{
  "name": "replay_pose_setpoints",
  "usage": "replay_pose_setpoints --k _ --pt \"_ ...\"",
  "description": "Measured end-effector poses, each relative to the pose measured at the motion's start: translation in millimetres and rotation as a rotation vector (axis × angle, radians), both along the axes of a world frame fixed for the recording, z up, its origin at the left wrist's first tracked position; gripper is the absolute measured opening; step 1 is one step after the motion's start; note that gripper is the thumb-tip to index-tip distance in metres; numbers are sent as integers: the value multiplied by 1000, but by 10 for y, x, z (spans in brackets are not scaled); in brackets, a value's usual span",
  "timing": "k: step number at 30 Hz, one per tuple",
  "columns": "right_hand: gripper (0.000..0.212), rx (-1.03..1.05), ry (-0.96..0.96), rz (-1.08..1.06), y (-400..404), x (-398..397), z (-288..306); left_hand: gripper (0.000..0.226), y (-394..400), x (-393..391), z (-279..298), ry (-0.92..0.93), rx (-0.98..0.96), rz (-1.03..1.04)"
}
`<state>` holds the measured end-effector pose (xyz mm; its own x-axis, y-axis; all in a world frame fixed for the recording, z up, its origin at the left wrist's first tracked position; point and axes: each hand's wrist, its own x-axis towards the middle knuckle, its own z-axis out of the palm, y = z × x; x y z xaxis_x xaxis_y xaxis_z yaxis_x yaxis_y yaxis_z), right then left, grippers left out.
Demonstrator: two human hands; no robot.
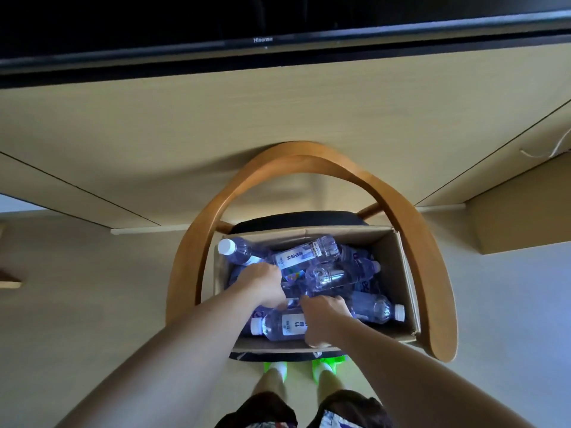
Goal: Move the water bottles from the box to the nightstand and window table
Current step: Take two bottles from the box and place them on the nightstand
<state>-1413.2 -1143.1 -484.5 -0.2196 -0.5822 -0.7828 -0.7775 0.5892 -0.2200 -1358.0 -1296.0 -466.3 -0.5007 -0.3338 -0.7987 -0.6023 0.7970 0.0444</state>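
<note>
Seen from above, a person leans over a cardboard box [398, 273] of water bottles set on the black seat of a wooden chair [432, 273] w/ a curved backrest, both arms reaching in. The left hand [262, 282] is down among the bottles toward the box's left side, fingers curled onto a clear bottle in the pile; exactly which one it grips can't be told, since the fingertips are hidden. The right hand [324, 319] lies on the bottle at the near edge [278, 324], which rests on its side w/ white cap pointing left and white label up; fingers curl over its body, though whether that's a full grip or just a touch isn't clear. More bottles lie jumbled: one w/ white cap propped in the far-left corner [234, 250], one w/ label up across the far side [309, 254], one in the middle [340, 274], another by the right wall, cap pointing right [377, 308]. Beyond the chair, a pale wood desk [278, 118] runs against the wall w/ a Hisense TV [262, 23] above. Below the box, green-and-white shoes [275, 369] show on the floor.
</note>
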Motion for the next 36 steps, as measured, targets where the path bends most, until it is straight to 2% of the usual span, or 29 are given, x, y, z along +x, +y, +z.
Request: replay_pose_setpoints --k 4,13,21,25,30,34,36 --pt "43 17 16 -58 148 -185 172 39 64 -119 232 39 -20 1" --pt "49 -14 45 -185 242 -526 639 41 -96 -250 869 201 -90 127" --pt "46 -23 -202 -450 69 -825 1114 49 -247 -467 1599 518 -280 249" --pt "50 -181 -268 -597 6 -979 1405 60 -342 -580 1979 743 -314 374" --pt "79 -501 -430 -936 -31 -1194 1837 79 -339 -751 2396 1110 -285 498" --pt "59 -720 -540 -1100 -93 -1355 2215 87 -234 -973 2772 1349 -145 623" --pt "57 -797 -569 -1113 -100 -1444 2410 68 -178 -1073 2924 1419 -57 731"
